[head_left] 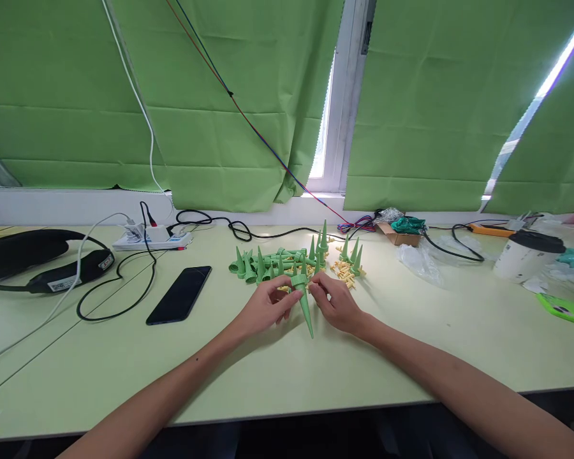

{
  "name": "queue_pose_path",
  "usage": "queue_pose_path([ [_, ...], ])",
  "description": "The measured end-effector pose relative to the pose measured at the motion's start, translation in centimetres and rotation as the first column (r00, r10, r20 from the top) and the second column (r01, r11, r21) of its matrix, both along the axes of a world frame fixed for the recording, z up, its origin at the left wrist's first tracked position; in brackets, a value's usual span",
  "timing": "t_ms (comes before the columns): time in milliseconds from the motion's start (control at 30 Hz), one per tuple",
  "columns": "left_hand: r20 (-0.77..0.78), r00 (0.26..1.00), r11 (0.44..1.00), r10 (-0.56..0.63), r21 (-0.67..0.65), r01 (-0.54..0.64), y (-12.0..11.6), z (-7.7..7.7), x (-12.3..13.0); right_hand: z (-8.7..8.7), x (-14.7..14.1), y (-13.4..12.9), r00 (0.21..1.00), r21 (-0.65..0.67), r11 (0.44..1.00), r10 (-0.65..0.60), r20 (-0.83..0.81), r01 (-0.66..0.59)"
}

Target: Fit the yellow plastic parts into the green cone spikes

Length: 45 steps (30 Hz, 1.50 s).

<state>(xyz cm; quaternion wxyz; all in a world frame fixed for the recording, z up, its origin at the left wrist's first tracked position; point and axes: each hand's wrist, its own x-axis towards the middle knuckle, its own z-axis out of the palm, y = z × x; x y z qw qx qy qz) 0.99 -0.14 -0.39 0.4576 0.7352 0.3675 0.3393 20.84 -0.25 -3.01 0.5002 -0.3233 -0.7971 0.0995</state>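
Between the fingers of my left hand (270, 301) is a green plastic plant watering spike (305, 309), its point tilted down towards me. My right hand (337, 301) is closed beside the spike's wide end, fingertips pinched; whether a small part is in them is hidden. Behind my hands lies a pile of green spikes (268, 261), some standing point up, others on their sides. Small yellow plastic pieces (347, 275) are heaped to the right of that pile, with a few green spikes (356, 255) upright among them.
A black phone (179, 295) lies left of my hands. Farther left are a black headband-like device (71, 268), cables and a power strip (155, 240). To the right stand a small cardboard box (399, 234), a plastic bag (419, 262), a lidded paper cup (526, 257) and a green phone case (567, 310).
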Motion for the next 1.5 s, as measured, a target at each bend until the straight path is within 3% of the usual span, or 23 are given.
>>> queue_pose_path([
  [200,0.006,0.999,0.998,0.049,0.05,-0.049,-0.15,-0.15,0.05,0.06,-0.05,-0.11,1.0,-0.006,1.0,-0.019,0.025,0.019],
  [433,0.035,0.999,0.973,0.014,0.231,-0.021,-0.52,0.4,0.36,0.24,-0.16,-0.28,1.0,-0.011,1.0,-0.005,0.024,0.006],
  [700,-0.014,0.999,0.922,0.035,0.386,-0.027,-0.58,0.17,0.09,0.4,-0.22,-0.25,0.999,0.009,1.0,-0.008,0.036,0.008],
  [967,-0.062,0.997,0.835,0.037,0.55,0.003,-0.43,-0.09,-0.11,0.33,-0.28,-0.32,0.998,0.014,1.0,-0.004,0.058,0.004],
  [1100,-0.069,0.996,0.839,0.052,0.543,-0.007,-0.51,-0.14,-0.08,0.24,-0.22,-0.27,0.999,0.027,1.0,-0.017,0.051,0.016],
  [1267,-0.072,0.99,0.884,0.123,0.462,-0.076,-0.4,-0.07,-0.06,0.45,-0.22,-0.42,1.0,0.051,0.999,-0.008,0.002,0.008],
  [1500,-0.082,0.997,0.98,0.011,0.2,0.005,-0.27,-0.08,0.26,0.5,-0.16,-0.49,0.999,0.033,0.999,-0.025,-0.023,0.025],
])
